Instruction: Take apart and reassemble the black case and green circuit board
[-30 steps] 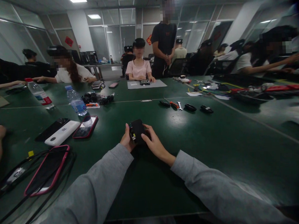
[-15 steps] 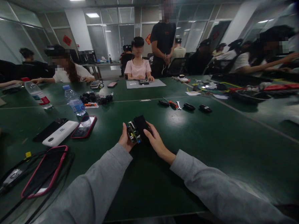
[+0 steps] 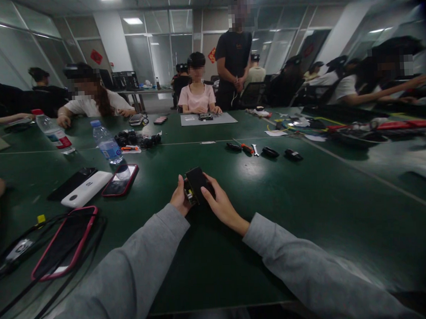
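Above the green table (image 3: 211,255), my left hand (image 3: 180,198) grips a small circuit board (image 3: 189,194) by its left side. A flat black cover (image 3: 197,181) is held by my right hand (image 3: 220,202), its fingers wrapped round the right edge. The cover lies over much of the board, so only the board's left part shows, with yellow and pale components. Whether the two pieces are joined cannot be made out.
Left are a white power bank (image 3: 86,189), a red-edged phone (image 3: 120,180), a pink-framed phone (image 3: 65,243) with cables, and a blue-capped bottle (image 3: 107,145). Ahead lie an orange screwdriver (image 3: 247,149) and a wrench (image 3: 255,150). A person in pink (image 3: 197,98) sits opposite.
My right hand has moved the black cover slightly left over the circuit board, hiding more of it. My left hand has stayed nearly in place.
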`<state>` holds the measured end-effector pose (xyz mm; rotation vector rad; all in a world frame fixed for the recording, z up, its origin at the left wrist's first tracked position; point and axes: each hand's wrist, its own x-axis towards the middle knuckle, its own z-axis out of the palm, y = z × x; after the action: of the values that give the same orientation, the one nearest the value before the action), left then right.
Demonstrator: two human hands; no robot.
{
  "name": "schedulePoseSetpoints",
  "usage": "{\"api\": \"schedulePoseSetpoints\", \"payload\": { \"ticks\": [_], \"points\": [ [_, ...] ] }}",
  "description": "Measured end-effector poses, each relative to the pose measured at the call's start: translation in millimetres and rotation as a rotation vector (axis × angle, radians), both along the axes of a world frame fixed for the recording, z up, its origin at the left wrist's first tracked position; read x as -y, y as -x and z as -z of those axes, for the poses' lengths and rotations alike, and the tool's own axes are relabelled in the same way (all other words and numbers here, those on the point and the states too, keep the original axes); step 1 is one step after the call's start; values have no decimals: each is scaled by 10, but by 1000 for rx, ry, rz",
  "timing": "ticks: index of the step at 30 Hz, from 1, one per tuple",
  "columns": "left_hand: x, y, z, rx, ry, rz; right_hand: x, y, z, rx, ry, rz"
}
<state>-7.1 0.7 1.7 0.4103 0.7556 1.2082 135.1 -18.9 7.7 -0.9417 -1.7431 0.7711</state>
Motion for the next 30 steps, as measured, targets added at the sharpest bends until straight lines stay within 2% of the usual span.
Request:
{"api": "schedulePoseSetpoints", "payload": {
  "ticks": [5,8,11,13,14,17,23,25,30],
  "points": [
    [-20,34,-8,72,1,14,-97,-67,21,-172,44,133],
    [-28,45,-30,117,23,-16,-247,-169,40,-395,320,133],
    [-22,45,-58,102,55,-33,-360,-278,-4,-621,730,-37],
    [-21,45,-63,97,65,-39,-381,-326,-57,-700,873,-198],
    [-23,46,-58,95,71,-38,-377,-338,-79,-711,886,-259],
    [-39,58,-25,85,88,-20,-334,-329,-97,-656,831,-308],
    [-53,76,6,78,96,-19,-300,-278,-14,-574,846,-224],
    [-46,73,-4,84,86,-16,-319,-289,2,-472,745,-177],
    [-22,61,-41,98,66,-17,-367,-319,30,-178,373,-94]
  ]
}}
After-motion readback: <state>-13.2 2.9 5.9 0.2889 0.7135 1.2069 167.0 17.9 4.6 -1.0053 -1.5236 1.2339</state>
